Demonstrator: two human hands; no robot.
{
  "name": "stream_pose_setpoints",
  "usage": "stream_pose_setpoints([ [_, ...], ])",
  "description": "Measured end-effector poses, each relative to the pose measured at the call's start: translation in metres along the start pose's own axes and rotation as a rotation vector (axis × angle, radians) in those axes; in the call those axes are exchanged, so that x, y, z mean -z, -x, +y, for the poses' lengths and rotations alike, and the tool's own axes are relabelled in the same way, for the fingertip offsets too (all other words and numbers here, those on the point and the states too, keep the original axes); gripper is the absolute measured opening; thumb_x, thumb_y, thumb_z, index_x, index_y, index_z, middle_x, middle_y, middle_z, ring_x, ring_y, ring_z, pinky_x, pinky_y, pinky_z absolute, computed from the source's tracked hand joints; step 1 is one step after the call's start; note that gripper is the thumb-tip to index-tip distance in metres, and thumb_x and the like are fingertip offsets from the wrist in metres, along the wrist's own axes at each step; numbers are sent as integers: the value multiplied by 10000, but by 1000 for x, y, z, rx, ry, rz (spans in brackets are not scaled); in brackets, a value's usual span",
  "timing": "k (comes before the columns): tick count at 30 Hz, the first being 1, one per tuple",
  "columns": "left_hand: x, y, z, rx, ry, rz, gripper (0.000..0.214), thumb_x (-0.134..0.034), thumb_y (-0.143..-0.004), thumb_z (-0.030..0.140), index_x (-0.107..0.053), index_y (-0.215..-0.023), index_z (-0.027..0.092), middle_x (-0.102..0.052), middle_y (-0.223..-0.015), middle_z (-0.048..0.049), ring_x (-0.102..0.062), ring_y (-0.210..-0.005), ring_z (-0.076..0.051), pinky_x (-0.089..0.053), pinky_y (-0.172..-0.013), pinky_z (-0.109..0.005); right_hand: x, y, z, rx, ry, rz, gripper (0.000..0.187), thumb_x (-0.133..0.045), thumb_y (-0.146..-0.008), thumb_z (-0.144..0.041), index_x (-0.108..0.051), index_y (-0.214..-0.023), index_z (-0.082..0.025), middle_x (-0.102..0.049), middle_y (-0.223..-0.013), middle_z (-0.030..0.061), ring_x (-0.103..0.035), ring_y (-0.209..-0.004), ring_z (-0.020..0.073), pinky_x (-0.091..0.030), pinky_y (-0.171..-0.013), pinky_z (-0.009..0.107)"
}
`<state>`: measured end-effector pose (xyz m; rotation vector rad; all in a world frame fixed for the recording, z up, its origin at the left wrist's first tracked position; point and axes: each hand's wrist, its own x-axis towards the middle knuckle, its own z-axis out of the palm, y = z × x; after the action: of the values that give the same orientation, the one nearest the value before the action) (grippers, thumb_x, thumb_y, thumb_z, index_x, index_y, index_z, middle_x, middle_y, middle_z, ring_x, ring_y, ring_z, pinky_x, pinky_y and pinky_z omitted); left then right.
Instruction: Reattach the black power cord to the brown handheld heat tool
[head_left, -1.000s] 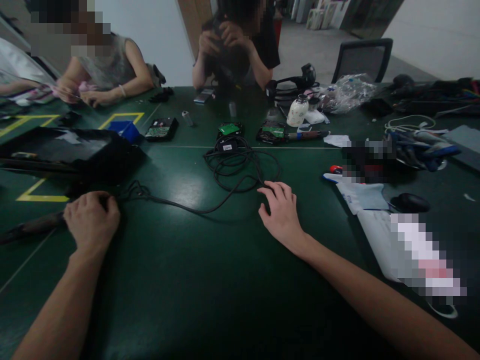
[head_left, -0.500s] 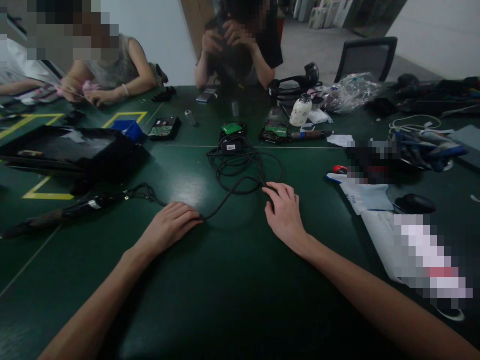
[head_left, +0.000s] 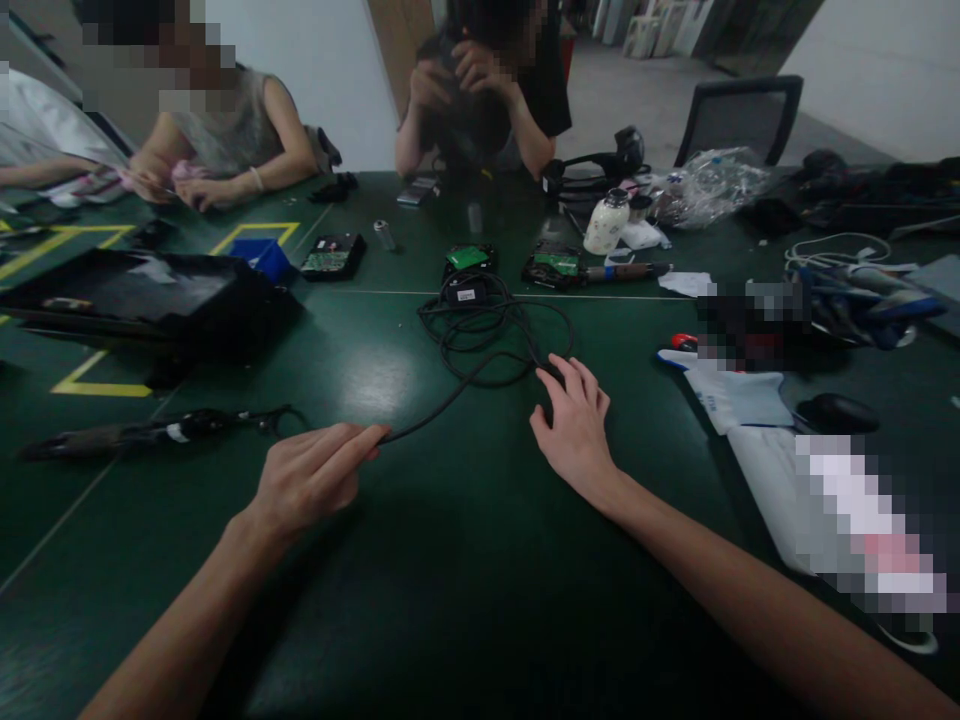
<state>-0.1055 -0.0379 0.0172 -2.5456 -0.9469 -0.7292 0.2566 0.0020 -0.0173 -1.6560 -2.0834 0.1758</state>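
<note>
My left hand (head_left: 311, 480) is closed around a black cable (head_left: 442, 402), which comes out past its fingertips and runs right to a loose coil. My right hand (head_left: 576, 425) rests open at the coil's right side, fingers spread, the fingertips at or just beside the cable. A small black box with a white label (head_left: 466, 294) lies on top of the coil. Left of my left hand lies a dark rod-shaped tool (head_left: 142, 432) with a white band. A cord loop at its end leads toward that hand; the join is hidden.
Hard drives with green boards (head_left: 334, 257) lie across the table's middle. A black tray (head_left: 135, 300) and blue bin (head_left: 259, 258) stand at left. A white bottle (head_left: 606, 222), glove (head_left: 739, 395) and mouse (head_left: 836, 410) are at right. Co-workers sit opposite.
My left hand has moved a little left and now pinches the cable, with its wrist turned. The rod-shaped tool has shifted slightly. My right hand stays almost in place.
</note>
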Motion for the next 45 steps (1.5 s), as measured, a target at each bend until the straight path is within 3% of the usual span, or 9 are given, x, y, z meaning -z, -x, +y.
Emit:
stream_pose_setpoints([
  [5,22,-25,-3,76,67,-94,311,-520,-977,107,-651,-1251,174,-729,-889,-5,-521,-538,-59,-389,-503,-217,-2,0,1,2,4,10,543,-511,-988,-245,-501,-1530,-216,-400,-1653,117,-303,-1551,373,-401,-1152,668],
  [10,39,-54,-49,347,68,-180,273,-516,-997,188,-747,-1142,185,-768,-932,7,-673,-683,-84,-485,-651,-210,-3,0,1,21,-12,34,605,-501,-990,-233,-416,-1589,-238,-437,-1625,133,-333,-1529,404,-407,-1120,700],
  [13,25,-71,-87,454,-239,-310,334,-467,-1024,253,-779,-1122,186,-741,-831,4,-637,-649,-121,-423,-663,-260,-2,0,1,38,-4,27,615,-490,-996,-229,-397,-1604,-240,-457,-1611,135,-332,-1526,407,-402,-1119,700],
  [17,-14,-82,-106,361,-382,-624,480,-317,-1092,295,-771,-1142,151,-703,-766,-37,-575,-602,-135,-364,-669,-296,-1,1,0,40,-2,23,617,-493,-996,-233,-395,-1605,-237,-443,-1620,134,-332,-1525,400,-390,-1128,698],
  [24,-41,-59,-79,95,-287,-630,438,-378,-1094,412,-719,-1192,156,-688,-1035,-103,-643,-943,-227,-430,-850,-368,0,0,-1,38,8,9,590,-494,-1002,-239,-414,-1585,-211,-412,-1638,139,-299,-1552,380,-363,-1164,684],
  [29,-40,-47,-40,-34,161,-552,276,-488,-1039,358,-711,-1139,230,-695,-1014,-81,-632,-916,-225,-469,-876,-395,11,1,-12,133,18,27,572,-539,-971,-189,-482,-1539,-227,-393,-1653,135,-248,-1579,387,-269,-1211,688],
  [32,-44,-48,-2,26,521,-573,218,-510,-1030,349,-671,-1099,219,-692,-960,-55,-633,-874,-197,-494,-833,-370,18,3,-19,382,-72,-60,459,-550,-999,-201,-576,-1456,-229,-511,-1569,122,-374,-1517,336,-318,-1205,588],
  [37,-47,-48,28,451,897,-456,300,-370,-1087,350,-632,-1114,206,-671,-870,-27,-631,-725,-142,-507,-635,-288,20,5,-23,745,-159,-313,273,-573,-1062,-388,-710,-1231,-222,-727,-1123,76,-641,-1049,235,-480,-925,404],
  [45,-30,2,1,111,251,-447,394,-514,-1034,288,-583,-1421,270,-675,-1333,-106,-632,-1204,-273,-492,-1021,-474,23,4,-24,569,-118,-274,198,-549,-1062,-283,-723,-1073,-189,-696,-1124,92,-592,-1021,245,-448,-898,410],
])
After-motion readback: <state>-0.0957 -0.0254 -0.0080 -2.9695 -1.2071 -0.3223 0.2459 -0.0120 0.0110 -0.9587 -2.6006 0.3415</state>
